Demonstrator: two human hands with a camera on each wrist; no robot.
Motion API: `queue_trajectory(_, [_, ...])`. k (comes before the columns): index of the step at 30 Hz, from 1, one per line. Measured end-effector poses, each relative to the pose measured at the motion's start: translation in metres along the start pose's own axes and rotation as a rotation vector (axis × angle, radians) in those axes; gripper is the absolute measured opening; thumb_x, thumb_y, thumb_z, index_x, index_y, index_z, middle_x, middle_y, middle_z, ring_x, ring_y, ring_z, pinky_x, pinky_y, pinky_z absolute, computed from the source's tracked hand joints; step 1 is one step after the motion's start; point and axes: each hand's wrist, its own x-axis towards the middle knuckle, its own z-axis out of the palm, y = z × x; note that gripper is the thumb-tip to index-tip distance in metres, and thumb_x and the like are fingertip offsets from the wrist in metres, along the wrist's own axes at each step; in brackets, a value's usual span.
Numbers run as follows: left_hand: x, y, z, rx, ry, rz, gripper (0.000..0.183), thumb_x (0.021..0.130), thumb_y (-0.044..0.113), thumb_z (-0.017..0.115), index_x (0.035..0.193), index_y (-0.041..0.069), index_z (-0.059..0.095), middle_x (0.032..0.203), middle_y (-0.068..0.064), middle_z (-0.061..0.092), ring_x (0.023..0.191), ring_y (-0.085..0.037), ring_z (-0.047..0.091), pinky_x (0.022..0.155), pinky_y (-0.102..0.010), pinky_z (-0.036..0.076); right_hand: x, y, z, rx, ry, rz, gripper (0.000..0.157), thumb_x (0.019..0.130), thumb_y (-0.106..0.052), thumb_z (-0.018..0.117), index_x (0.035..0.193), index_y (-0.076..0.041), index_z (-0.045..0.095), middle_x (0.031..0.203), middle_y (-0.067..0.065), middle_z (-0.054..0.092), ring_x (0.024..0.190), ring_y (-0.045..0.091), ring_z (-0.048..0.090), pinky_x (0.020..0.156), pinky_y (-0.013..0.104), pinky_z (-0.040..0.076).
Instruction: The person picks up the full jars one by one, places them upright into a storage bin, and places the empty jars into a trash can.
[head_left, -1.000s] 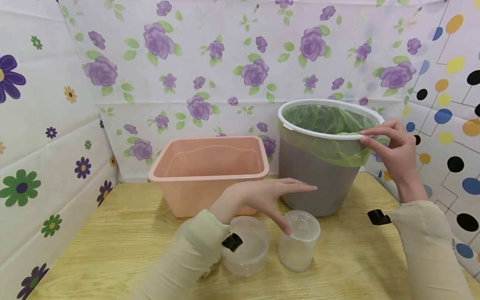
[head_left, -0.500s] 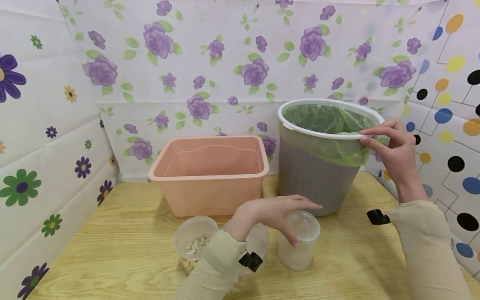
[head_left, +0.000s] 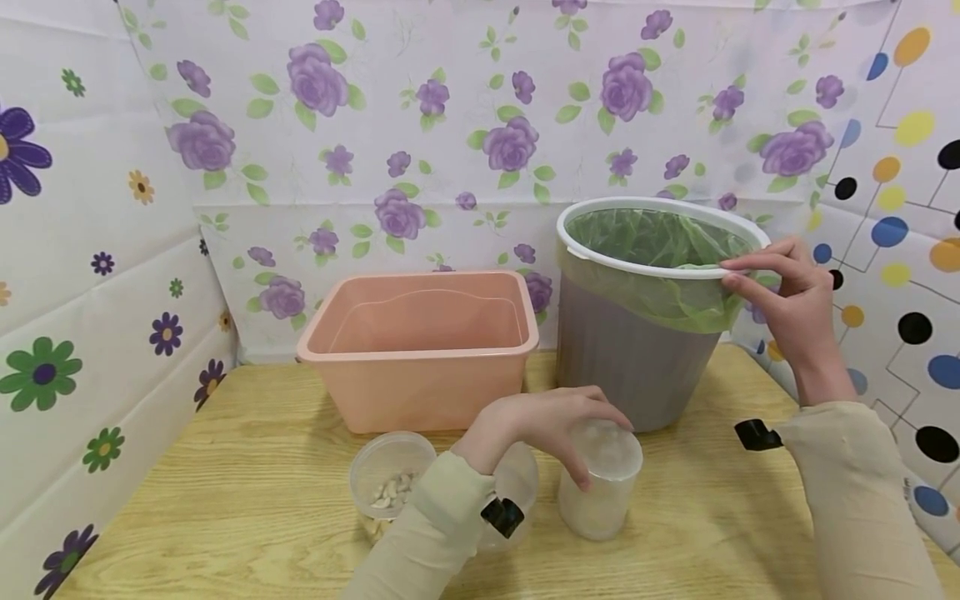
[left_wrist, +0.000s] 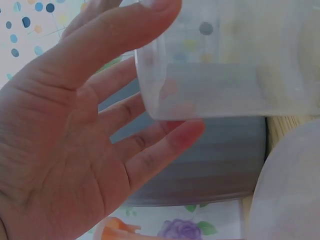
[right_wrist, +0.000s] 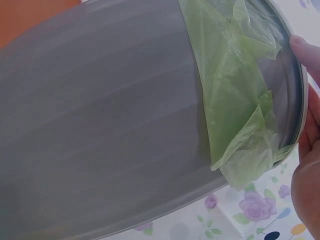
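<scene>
tall jar: upright on the table, right of the middle tub and in front of the bin; its long axis runs vertical, and i make out no contents through the cloudy wall.
left hand: from my remote seat i see its thumb and fingers curled round the jar's top end, thumb on 1 side, fingers on the other, palm apart; how firmly they press i can't tell.
jar from palm: below it and to the right, so the left is the nearer of the 2 hands.
right hand: well apart from the jar, pinching the white rim at the bin's right side.
green liner: folded over that rim.
left tub: pale pieces show inside; my left sleeve partly hides both tubs.
pink box: behind the tubs, left of the bin.
</scene>
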Motion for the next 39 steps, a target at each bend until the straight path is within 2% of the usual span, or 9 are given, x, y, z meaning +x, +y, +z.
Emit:
queue_trajectory(8, [0.009, 0.006, -0.006, 0.101, -0.047, 0.015, 0.079, 0.069, 0.038, 0.09, 0.139, 0.03, 0.055, 0.119, 0.005, 0.051, 0.109, -0.003, 0.048, 0.094, -0.013, 0.04, -0.003, -0.001, -0.001, 0.01, -0.004, 0.012, 0.016, 0.081, 0.017, 0.068, 0.096, 0.016, 0.071, 0.087, -0.001, 0.052, 0.093, 0.01, 0.045, 0.085, 0.02, 0.033])
queue_trajectory(17, [0.008, 0.017, -0.024, 0.184, -0.085, 0.025, 0.077, 0.067, 0.038, 0.09, 0.136, 0.03, 0.056, 0.116, 0.005, 0.049, 0.108, -0.003, 0.05, 0.091, -0.012, 0.041, -0.003, -0.003, 0.0, -0.028, 0.002, 0.009, 0.016, 0.081, 0.017, 0.067, 0.096, 0.017, 0.07, 0.088, 0.002, 0.053, 0.095, 0.01, 0.046, 0.08, 0.018, 0.038])
queue_trajectory(23, [0.006, 0.021, -0.035, 0.155, -0.098, 0.068, 0.079, 0.068, 0.038, 0.09, 0.139, 0.03, 0.054, 0.114, 0.005, 0.047, 0.105, -0.004, 0.047, 0.087, -0.011, 0.039, -0.002, -0.004, 0.0, -0.02, -0.003, 0.011, 0.016, 0.081, 0.017, 0.067, 0.097, 0.017, 0.07, 0.088, 0.002, 0.053, 0.095, 0.01, 0.046, 0.08, 0.017, 0.039])
queue_trajectory(33, [0.0, 0.018, -0.049, 0.068, -0.124, 0.085, 0.081, 0.067, 0.028, 0.092, 0.138, 0.03, 0.051, 0.125, 0.004, 0.045, 0.114, -0.005, 0.044, 0.096, -0.014, 0.039, -0.002, 0.0, -0.001, -0.066, -0.004, 0.038, 0.017, 0.082, 0.015, 0.068, 0.098, 0.016, 0.071, 0.089, 0.0, 0.052, 0.097, 0.01, 0.045, 0.08, 0.018, 0.039])
queue_trajectory(39, [-0.004, 0.018, -0.06, 0.107, -0.153, 0.096, 0.083, 0.069, 0.027, 0.091, 0.14, 0.03, 0.048, 0.133, 0.004, 0.045, 0.12, -0.006, 0.043, 0.099, -0.018, 0.04, -0.001, -0.001, -0.001, -0.086, -0.002, 0.037, 0.016, 0.082, 0.015, 0.068, 0.098, 0.015, 0.071, 0.089, 0.001, 0.052, 0.097, 0.009, 0.045, 0.08, 0.017, 0.039])
